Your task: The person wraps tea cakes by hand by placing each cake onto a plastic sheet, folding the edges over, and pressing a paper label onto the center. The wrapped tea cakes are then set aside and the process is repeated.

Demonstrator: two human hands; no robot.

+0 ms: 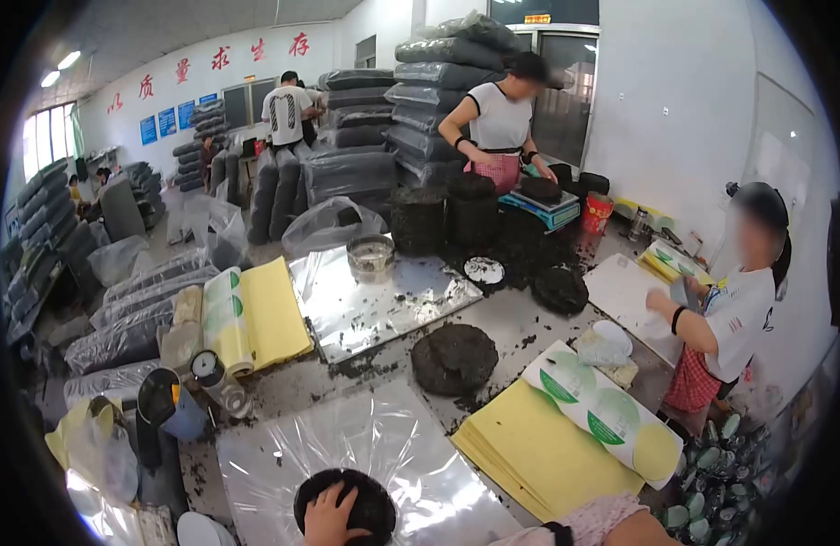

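Observation:
My left hand (332, 516) lies with fingers spread on a dark, round, flaky cake (374, 502) that looks like dried seaweed. Under the cake is a sheet of clear plastic film (365, 428) spread on the table. At the bottom right my right forearm (615, 530) shows, with a dark wristband and pink patterned cloth beside it; the hand itself is out of frame. Beyond the film sits another dark round cake (454, 358). Yellow sheets (538, 450) are stacked to the right, with green-and-white printed wrappers (602, 409) on top.
A metal tray (383, 318) bears a metal ring (371, 255). Tall dark stacks (417, 223) stand behind. One co-worker (502, 118) is near a blue scale (540, 217), another (743, 291) at the right table end. A blue cup (185, 419) and lidded jar (221, 387) stand left.

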